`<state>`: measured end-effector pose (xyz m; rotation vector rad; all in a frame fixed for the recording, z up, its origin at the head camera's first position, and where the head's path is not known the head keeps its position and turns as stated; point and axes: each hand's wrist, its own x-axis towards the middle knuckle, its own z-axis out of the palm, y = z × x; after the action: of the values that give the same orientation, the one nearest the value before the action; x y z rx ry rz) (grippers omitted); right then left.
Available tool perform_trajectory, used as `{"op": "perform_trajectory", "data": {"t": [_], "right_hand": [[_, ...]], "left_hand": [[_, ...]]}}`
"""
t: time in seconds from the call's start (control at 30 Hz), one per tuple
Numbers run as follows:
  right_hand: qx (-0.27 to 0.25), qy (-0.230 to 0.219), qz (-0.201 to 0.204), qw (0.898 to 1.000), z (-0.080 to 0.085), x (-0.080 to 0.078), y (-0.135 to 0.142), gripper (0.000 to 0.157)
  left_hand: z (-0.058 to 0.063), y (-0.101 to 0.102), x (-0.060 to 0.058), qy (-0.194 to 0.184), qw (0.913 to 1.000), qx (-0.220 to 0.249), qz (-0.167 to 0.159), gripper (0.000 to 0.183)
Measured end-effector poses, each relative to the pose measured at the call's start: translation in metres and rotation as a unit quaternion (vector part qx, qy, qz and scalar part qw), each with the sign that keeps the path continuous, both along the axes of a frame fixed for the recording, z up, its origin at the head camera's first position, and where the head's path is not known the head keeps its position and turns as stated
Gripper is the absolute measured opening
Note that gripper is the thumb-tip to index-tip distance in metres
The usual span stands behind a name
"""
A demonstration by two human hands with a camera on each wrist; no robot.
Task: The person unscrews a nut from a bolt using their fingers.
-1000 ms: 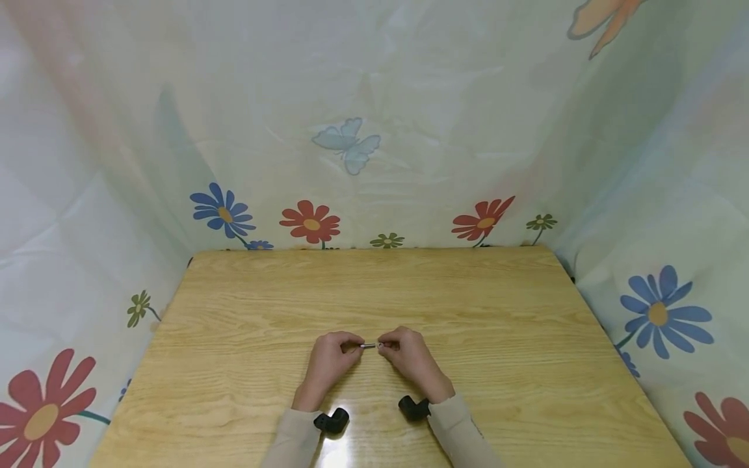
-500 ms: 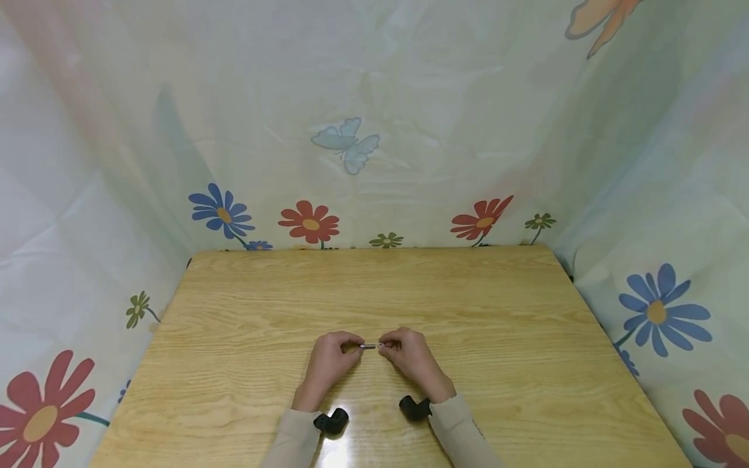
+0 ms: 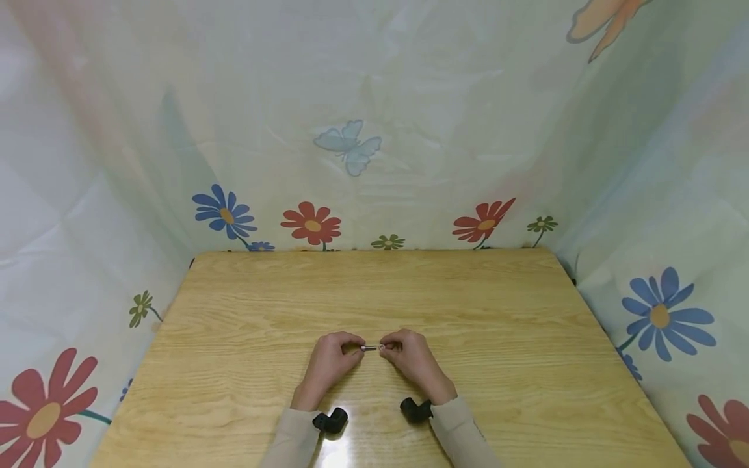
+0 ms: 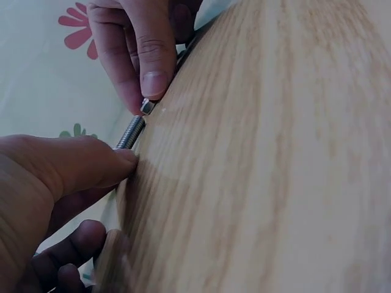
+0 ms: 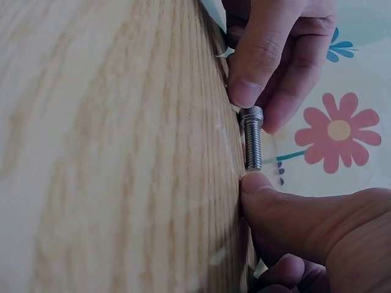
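My left hand pinches a silvery socket-head bolt by its head between thumb and fingertips, with the threaded end pointing toward the right hand. In the right wrist view the knurled head and full thread of the bolt show. My right hand pinches a small metal nut between thumb and finger, held close to the bolt's tip and facing it. A narrow gap separates the two in the left wrist view. From the right wrist the nut is hidden behind the thumb.
Both hands are over a wood-grain table, near its middle. A black wrist camera sits on the left wrist, and another black camera on the right. A flower-printed curtain hangs behind the table and along both sides.
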<state>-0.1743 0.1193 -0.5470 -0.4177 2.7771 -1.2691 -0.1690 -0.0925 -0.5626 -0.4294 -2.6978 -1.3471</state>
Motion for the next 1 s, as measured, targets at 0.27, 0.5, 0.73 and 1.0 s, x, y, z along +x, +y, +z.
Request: {"op": "perform_trajectory", "data": {"t": [0.27, 0.5, 0.73, 1.0], "right_hand": [[-0.038, -0.084, 0.013, 0.996, 0.009, -0.001, 0.019, 0.03], [-0.058, -0.095, -0.001, 0.994, 0.011, -0.005, 0.035, 0.034], [-0.007, -0.052, -0.024, 0.998, 0.018, -0.015, 0.061, 0.034], [0.019, -0.016, -0.03, 0.999, 0.025, -0.024, 0.097, 0.044]], "left_hand": [[0.006, -0.008, -0.002, -0.068, 0.9965, 0.006, -0.049, 0.052], [0.013, -0.023, -0.004, -0.071, 0.9966, -0.001, -0.04, 0.063], [0.021, -0.046, -0.01, -0.041, 0.9967, -0.067, 0.02, 0.065], [0.028, -0.074, -0.019, -0.024, 0.9884, -0.143, 0.046, 0.072]]}}
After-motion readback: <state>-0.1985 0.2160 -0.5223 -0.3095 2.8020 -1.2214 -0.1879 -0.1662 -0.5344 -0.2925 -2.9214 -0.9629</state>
